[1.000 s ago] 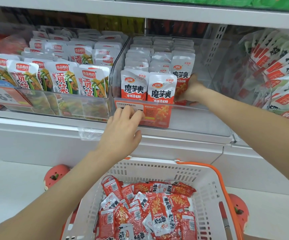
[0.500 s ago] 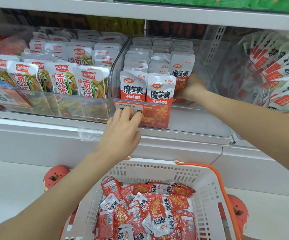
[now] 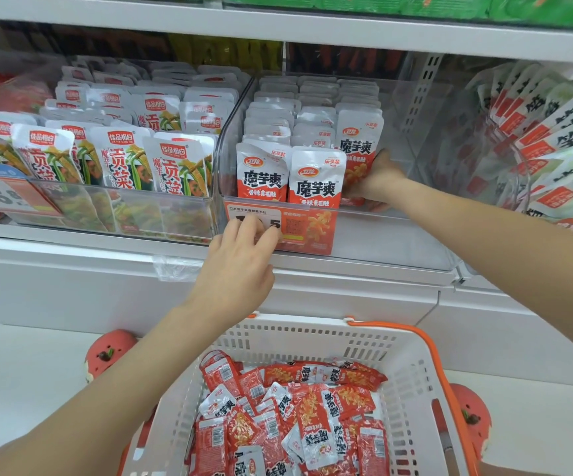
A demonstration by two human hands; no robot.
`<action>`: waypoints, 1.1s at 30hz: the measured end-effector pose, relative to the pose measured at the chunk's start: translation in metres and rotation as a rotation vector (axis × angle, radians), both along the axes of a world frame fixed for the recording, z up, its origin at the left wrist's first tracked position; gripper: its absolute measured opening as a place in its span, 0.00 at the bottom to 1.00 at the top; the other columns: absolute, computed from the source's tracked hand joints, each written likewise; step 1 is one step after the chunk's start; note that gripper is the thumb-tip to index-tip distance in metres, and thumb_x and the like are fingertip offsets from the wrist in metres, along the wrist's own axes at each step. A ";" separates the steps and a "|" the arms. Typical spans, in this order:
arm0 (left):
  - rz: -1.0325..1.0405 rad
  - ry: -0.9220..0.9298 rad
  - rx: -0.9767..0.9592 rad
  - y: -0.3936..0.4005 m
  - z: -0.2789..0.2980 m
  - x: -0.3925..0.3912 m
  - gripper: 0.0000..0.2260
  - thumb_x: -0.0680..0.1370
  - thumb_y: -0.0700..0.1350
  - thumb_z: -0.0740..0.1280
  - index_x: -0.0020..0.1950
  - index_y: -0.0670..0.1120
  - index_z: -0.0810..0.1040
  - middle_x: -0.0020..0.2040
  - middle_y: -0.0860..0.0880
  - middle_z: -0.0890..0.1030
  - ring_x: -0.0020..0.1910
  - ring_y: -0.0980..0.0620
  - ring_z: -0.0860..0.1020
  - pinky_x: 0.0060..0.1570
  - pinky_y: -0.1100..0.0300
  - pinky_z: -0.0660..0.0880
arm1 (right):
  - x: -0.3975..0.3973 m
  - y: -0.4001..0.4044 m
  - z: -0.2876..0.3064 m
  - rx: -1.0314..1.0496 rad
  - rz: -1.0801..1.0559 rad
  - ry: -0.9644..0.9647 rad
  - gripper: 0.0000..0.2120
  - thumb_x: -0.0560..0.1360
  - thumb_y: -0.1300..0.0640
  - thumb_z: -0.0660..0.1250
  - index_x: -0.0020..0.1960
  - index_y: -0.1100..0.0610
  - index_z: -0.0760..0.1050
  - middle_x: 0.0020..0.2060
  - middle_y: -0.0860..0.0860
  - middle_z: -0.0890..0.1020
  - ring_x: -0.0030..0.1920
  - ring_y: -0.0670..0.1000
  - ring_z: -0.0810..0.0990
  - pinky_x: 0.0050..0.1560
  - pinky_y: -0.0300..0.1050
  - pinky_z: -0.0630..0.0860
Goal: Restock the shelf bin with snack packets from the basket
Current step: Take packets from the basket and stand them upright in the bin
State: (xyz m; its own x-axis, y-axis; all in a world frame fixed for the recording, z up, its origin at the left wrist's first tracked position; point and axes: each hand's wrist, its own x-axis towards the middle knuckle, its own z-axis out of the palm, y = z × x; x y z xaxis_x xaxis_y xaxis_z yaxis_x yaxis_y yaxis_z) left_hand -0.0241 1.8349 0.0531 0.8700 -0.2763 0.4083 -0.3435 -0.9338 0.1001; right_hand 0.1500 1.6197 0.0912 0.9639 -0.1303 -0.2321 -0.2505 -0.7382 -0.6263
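A clear shelf bin (image 3: 391, 235) holds upright rows of red-and-white snack packets (image 3: 315, 176) on its left side; its right side is bare. My right hand (image 3: 376, 182) reaches into the bin and grips the front packet (image 3: 358, 146) of the third row from its right side. My left hand (image 3: 240, 262) rests with its fingertips on the bin's front wall, over the red price label (image 3: 307, 230). Below stands a white basket (image 3: 405, 376) with orange handles, holding several loose red snack packets (image 3: 298, 417).
A neighbouring clear bin (image 3: 188, 218) on the left holds green-and-white packets. Hanging packets (image 3: 549, 146) fill the right side. A white shelf (image 3: 278, 29) runs overhead. Round red objects (image 3: 108, 352) sit on the floor beside the basket.
My right hand has shifted slightly inward against the third-row packet. The left hand stays on the bin front.
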 end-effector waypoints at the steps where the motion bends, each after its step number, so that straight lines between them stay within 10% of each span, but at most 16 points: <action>1: 0.001 0.002 0.005 0.000 0.000 0.000 0.17 0.66 0.36 0.72 0.53 0.41 0.74 0.46 0.44 0.72 0.44 0.41 0.72 0.38 0.50 0.73 | 0.000 0.000 0.000 0.003 0.011 0.012 0.46 0.59 0.47 0.81 0.66 0.53 0.57 0.55 0.54 0.77 0.46 0.56 0.82 0.31 0.44 0.79; 8: 0.010 0.004 0.017 0.001 -0.002 -0.002 0.18 0.67 0.37 0.71 0.56 0.42 0.75 0.48 0.44 0.73 0.46 0.41 0.72 0.39 0.49 0.74 | -0.002 -0.002 0.002 0.026 0.039 0.027 0.47 0.58 0.53 0.83 0.66 0.55 0.56 0.60 0.53 0.73 0.57 0.58 0.78 0.56 0.55 0.79; 13: 0.000 0.026 0.001 0.004 -0.009 -0.009 0.17 0.68 0.37 0.71 0.56 0.43 0.75 0.51 0.44 0.74 0.49 0.41 0.72 0.41 0.51 0.73 | -0.028 -0.006 0.023 -0.035 0.085 -0.021 0.38 0.66 0.59 0.79 0.65 0.58 0.58 0.60 0.57 0.74 0.51 0.59 0.79 0.51 0.55 0.80; 20: 0.077 0.298 -0.143 -0.003 -0.041 -0.054 0.16 0.76 0.41 0.64 0.64 0.46 0.70 0.60 0.47 0.72 0.59 0.44 0.69 0.56 0.51 0.68 | -0.114 -0.012 0.042 -0.052 0.111 -0.766 0.15 0.72 0.63 0.69 0.56 0.59 0.69 0.43 0.53 0.75 0.41 0.48 0.71 0.45 0.43 0.72; 24: 0.083 0.482 -0.077 -0.006 -0.076 -0.077 0.15 0.76 0.42 0.63 0.62 0.49 0.70 0.60 0.49 0.75 0.61 0.46 0.71 0.57 0.51 0.68 | -0.193 -0.002 -0.004 0.031 0.315 -0.863 0.07 0.72 0.66 0.66 0.49 0.59 0.72 0.40 0.48 0.72 0.37 0.46 0.68 0.39 0.35 0.66; 33: 0.185 0.896 0.052 0.008 -0.184 -0.117 0.14 0.76 0.40 0.62 0.62 0.46 0.72 0.60 0.45 0.76 0.58 0.45 0.75 0.54 0.51 0.73 | -0.267 0.001 -0.212 -0.219 0.699 0.192 0.17 0.73 0.59 0.71 0.59 0.53 0.69 0.54 0.53 0.78 0.48 0.52 0.77 0.49 0.48 0.75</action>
State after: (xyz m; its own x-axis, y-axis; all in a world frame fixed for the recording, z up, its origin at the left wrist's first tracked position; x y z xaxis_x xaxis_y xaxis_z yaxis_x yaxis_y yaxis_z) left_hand -0.1413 1.8425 -0.1305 0.8877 -0.1001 -0.4494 -0.0024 -0.9771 0.2129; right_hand -0.1166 1.6210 -0.1207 0.7843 0.4335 -0.4437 0.2311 -0.8680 -0.4396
